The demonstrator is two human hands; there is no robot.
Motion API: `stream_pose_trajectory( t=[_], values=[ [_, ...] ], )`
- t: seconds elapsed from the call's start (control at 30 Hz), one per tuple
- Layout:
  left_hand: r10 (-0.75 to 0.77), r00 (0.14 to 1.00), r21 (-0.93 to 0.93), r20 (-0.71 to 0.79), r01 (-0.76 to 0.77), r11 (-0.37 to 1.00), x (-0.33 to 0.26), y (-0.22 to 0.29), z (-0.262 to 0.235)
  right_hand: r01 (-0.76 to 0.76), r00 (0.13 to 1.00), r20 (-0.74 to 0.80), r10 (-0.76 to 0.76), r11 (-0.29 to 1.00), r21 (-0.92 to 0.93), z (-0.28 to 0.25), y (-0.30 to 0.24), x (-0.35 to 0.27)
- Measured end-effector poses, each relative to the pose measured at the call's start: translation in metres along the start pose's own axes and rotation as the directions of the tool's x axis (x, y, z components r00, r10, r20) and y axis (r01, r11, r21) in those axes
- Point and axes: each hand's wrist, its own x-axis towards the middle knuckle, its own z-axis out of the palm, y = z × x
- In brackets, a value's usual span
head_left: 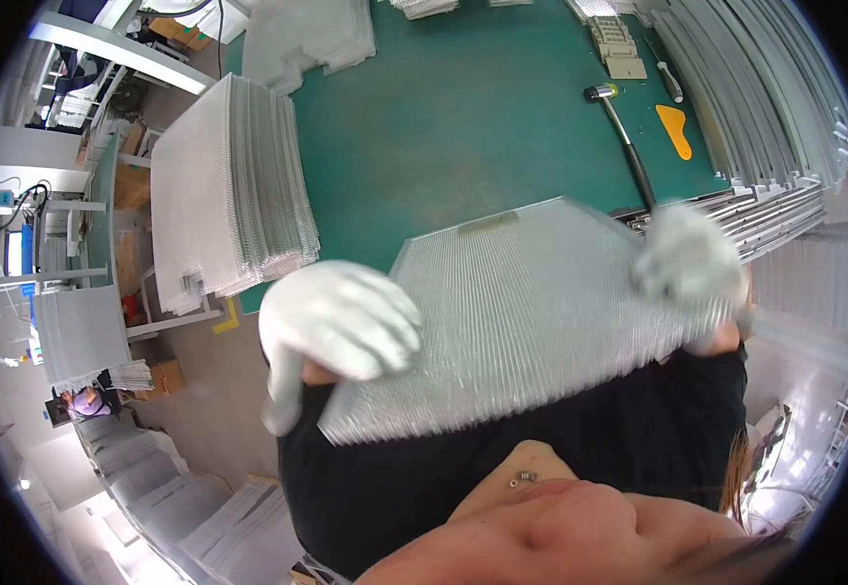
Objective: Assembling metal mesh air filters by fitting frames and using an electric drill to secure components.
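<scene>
A translucent, finely ribbed panel (517, 312) is tilted between the green table and my black-clothed torso, its lower edge close against my body. My left hand (341, 327), in a white glove, lies over the panel's left side with fingers stretched and thumb apart; it does not grip the edge. Over the right side is my right hand (689, 255), also white-gloved and smeared by motion. Its fingers look bent, but whether they hold anything cannot be made out. A blurred pale streak (804, 341) runs to the right of this hand.
On the green table (443, 117) lie a mallet (629, 151), a yellow scraper (674, 132) and a screwdriver (670, 78). Stacked ribbed panels (234, 185) stand at the left. Long grey strips (746, 88) and metal rails (775, 216) line the right. Beige pieces (619, 49) sit farther back.
</scene>
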Motion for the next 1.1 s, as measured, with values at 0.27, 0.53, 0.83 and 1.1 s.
stream_pose_trajectory(
  t=[0.27,0.53,0.83,1.1],
  values=[
    [0.408,0.599,0.716,-0.689,0.478,0.508,0.029,-0.027,0.049,-0.293,0.812,-0.528,0.249,0.956,0.001,0.011,0.054,0.025],
    [0.378,0.623,0.689,-0.684,0.384,0.615,0.016,-0.026,0.041,-0.25,0.834,-0.523,0.173,0.965,-0.079,0.024,0.048,0.026],
    [0.498,0.407,0.64,-0.766,0.405,0.653,-0.003,-0.042,0.026,-0.15,0.987,-0.025,0.158,0.857,-0.493,-0.043,0.028,0.079],
    [0.013,0.361,0.278,-0.932,0.695,0.663,0.012,0.011,0.032,0.048,0.803,0.516,0.299,0.83,-0.556,-0.043,-0.009,0.164]
  ],
)
